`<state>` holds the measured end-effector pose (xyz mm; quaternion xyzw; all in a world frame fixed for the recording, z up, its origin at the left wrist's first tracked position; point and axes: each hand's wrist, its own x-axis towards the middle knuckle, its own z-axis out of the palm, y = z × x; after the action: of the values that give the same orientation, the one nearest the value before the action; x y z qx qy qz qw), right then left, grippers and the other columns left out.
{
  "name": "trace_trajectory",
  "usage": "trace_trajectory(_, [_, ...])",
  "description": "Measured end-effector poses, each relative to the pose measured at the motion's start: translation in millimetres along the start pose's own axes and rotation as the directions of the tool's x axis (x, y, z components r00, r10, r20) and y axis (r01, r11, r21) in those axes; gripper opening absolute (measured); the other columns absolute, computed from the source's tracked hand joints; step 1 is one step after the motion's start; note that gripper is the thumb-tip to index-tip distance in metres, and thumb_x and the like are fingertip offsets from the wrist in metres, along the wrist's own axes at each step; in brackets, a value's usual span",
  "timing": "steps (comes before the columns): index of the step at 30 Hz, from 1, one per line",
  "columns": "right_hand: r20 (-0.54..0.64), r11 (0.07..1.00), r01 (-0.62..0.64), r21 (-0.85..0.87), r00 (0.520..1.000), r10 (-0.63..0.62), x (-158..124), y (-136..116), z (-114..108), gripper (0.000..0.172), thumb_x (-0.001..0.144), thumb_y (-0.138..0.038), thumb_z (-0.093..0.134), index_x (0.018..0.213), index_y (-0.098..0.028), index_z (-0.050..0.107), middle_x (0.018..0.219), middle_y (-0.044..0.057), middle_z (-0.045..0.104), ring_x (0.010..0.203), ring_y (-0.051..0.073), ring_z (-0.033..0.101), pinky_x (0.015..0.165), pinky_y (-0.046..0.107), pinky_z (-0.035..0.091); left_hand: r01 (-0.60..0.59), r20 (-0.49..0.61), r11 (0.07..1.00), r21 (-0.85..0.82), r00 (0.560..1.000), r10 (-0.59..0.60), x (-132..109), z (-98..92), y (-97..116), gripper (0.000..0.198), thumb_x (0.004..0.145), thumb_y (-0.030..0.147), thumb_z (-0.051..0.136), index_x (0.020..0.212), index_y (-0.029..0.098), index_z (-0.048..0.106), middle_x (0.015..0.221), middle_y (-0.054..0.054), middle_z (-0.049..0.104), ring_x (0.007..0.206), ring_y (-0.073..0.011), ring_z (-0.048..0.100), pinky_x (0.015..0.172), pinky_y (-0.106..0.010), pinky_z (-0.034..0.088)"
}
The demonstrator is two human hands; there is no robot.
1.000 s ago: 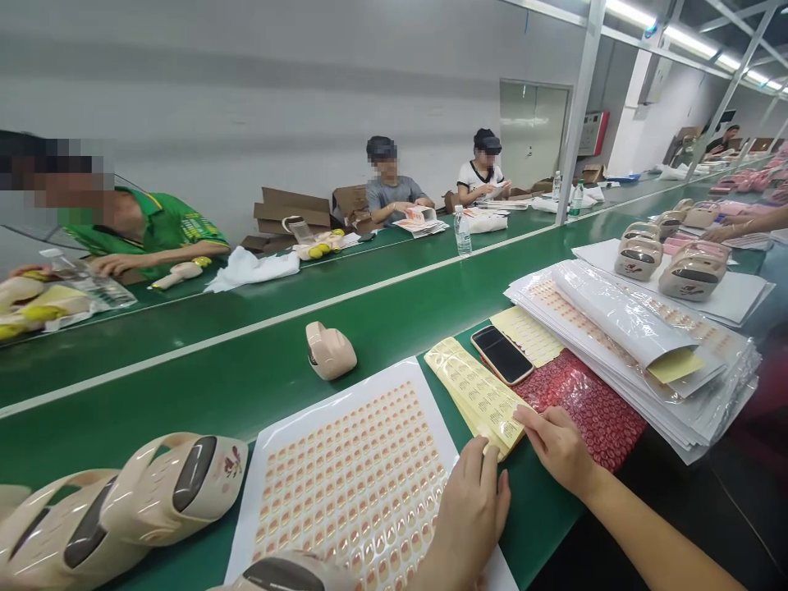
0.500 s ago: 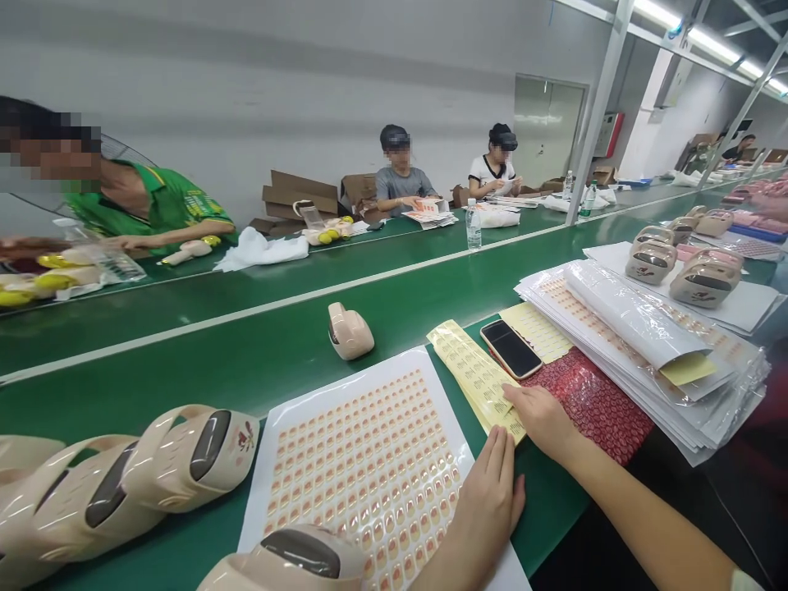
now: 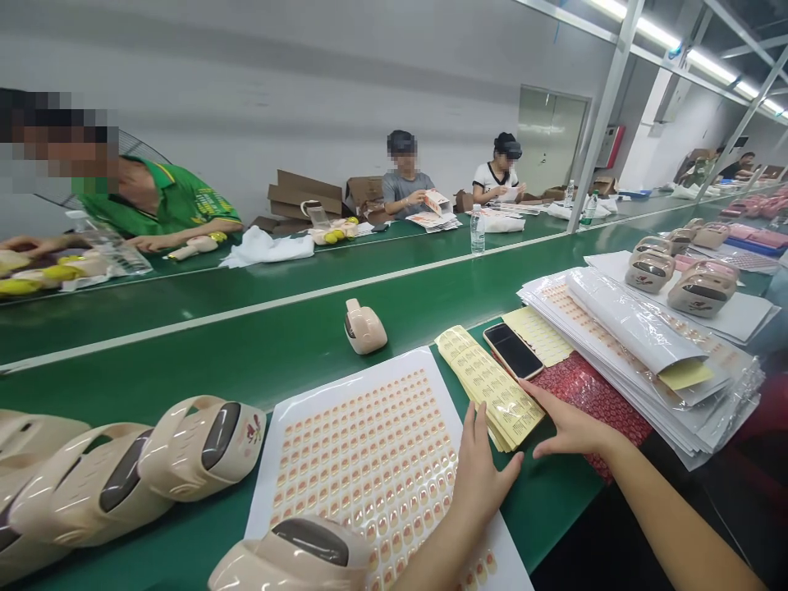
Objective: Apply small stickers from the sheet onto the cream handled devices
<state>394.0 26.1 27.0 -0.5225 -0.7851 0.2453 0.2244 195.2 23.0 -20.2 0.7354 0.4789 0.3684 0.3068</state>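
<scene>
A folded strip of yellow label sheets point(image 3: 489, 382) lies on the green work surface, printed with small dark text. At its left side is my left hand point(image 3: 481, 468), fingers extended and thumb apart, over the right part of a white sheet of orange-and-cream stickers point(image 3: 369, 443). My right hand point(image 3: 572, 423) is at the strip's right edge, index finger stretched along it and thumb spread. Neither hand grips anything. Just above the strip lies a phone point(image 3: 513, 350). In front of me a beige plastic housing with a dark window point(image 3: 295, 554) overlaps the sticker sheet.
Beige housings point(image 3: 203, 447) are lined up at left, and a single one point(image 3: 365, 327) sits beyond the sheet. Red bubble wrap point(image 3: 591, 394) and a stack of plastic-covered sheets point(image 3: 640, 353) lie at right. Across the bench, co-workers sit near a water bottle point(image 3: 478, 230).
Both hands have come off the near end of the yellow label strip and spread apart. More of the strip's near end now shows. A co-worker opposite has lifted a printed card.
</scene>
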Motion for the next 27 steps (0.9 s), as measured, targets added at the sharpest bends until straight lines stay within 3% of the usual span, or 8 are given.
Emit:
trace_trajectory(2, [0.078,0.996,-0.05,0.068,0.996,0.045,5,5,-2,0.101,0.061,-0.017,0.076,0.143,-0.019,0.016,0.144,0.017,0.028,0.13,0.028,0.033,0.106,0.047,0.031,0.12,0.07,0.99,-0.076,0.991,-0.115,8,1.5,3,0.083,0.069,0.022,0.063,0.137,0.009,0.017,0.147,-0.025,0.014,0.135,-0.0336,0.018,0.105,-0.051,0.03])
trace_trajectory(4, [0.07,0.99,-0.066,0.127,0.996,0.058,9,9,1,0.093,0.066,-0.013,0.071,0.142,-0.02,0.019,0.144,0.015,0.03,0.13,0.027,0.033,0.107,0.048,0.03,0.179,0.114,0.976,-0.12,0.98,-0.166,15,2.0,5,0.09,0.065,0.019,0.065,0.138,0.006,0.014,0.148,-0.027,0.012,0.135,-0.0335,0.017,0.106,-0.05,0.03])
trace_trajectory(6, [0.032,0.979,-0.041,0.202,0.999,0.036,10,11,8,0.087,0.068,-0.01,0.069,0.141,-0.022,0.023,0.143,0.014,0.032,0.13,0.026,0.034,0.106,0.047,0.031,0.188,0.133,0.972,-0.138,0.976,-0.17,18,1.3,5,0.092,0.063,0.017,0.066,0.138,0.004,0.014,0.147,-0.027,0.013,0.135,-0.0331,0.017,0.105,-0.048,0.032])
trace_trajectory(10, [-0.031,0.908,-0.032,0.418,0.998,0.05,6,6,32,0.09,0.066,-0.005,0.068,0.141,-0.024,0.021,0.142,0.013,0.033,0.127,0.024,0.039,0.102,0.044,0.038,0.18,0.143,0.97,-0.161,0.977,-0.158,14,-3.8,-3,0.089,0.065,0.017,0.064,0.139,0.003,0.016,0.147,-0.025,0.014,0.134,-0.0313,0.018,0.106,-0.042,0.032])
trace_trajectory(13, [-0.072,0.879,-0.05,0.474,0.993,0.095,2,0,48,0.087,0.067,-0.005,0.068,0.139,-0.025,0.024,0.138,0.013,0.04,0.123,0.024,0.044,0.101,0.044,0.041,0.157,0.147,0.967,-0.201,0.981,-0.129,8,-9.8,-14,0.086,0.069,0.02,0.062,0.14,0.008,0.017,0.149,-0.019,0.015,0.134,-0.0284,0.018,0.107,-0.041,0.031])
trace_trajectory(18, [-0.071,0.928,-0.093,0.361,0.989,0.127,3,-4,46,0.087,0.067,-0.009,0.069,0.14,-0.024,0.023,0.137,0.014,0.041,0.121,0.025,0.046,0.101,0.046,0.04,0.113,0.168,0.982,-0.154,0.982,-0.087,3,-17.7,-18,0.078,0.072,0.021,0.059,0.14,0.01,0.022,0.15,-0.017,0.011,0.135,-0.0277,0.013,0.108,-0.043,0.027])
trace_trajectory(23, [-0.051,0.994,-0.09,0.06,0.994,0.093,8,-3,22,0.103,0.059,-0.014,0.077,0.142,-0.021,0.018,0.143,0.016,0.031,0.131,0.029,0.031,0.107,0.05,0.029,0.047,0.165,0.998,0.031,0.985,-0.051,-2,-16.3,-11,0.072,0.075,0.021,0.056,0.139,0.015,0.024,0.149,-0.018,0.017,0.132,-0.0308,0.027,0.101,-0.046,0.038])
trace_trajectory(27, [0.029,0.997,-0.076,-0.009,0.997,0.076,12,-4,16,0.111,0.055,-0.016,0.08,0.143,-0.021,0.013,0.142,0.017,0.032,0.13,0.031,0.032,0.105,0.049,0.031,-0.014,0.099,0.965,0.26,0.995,-0.013,-2,-11.8,-14,0.073,0.074,0.025,0.055,0.136,0.003,0.024,0.138,-0.026,0.037,0.131,-0.0391,0.026,0.104,-0.061,0.022])
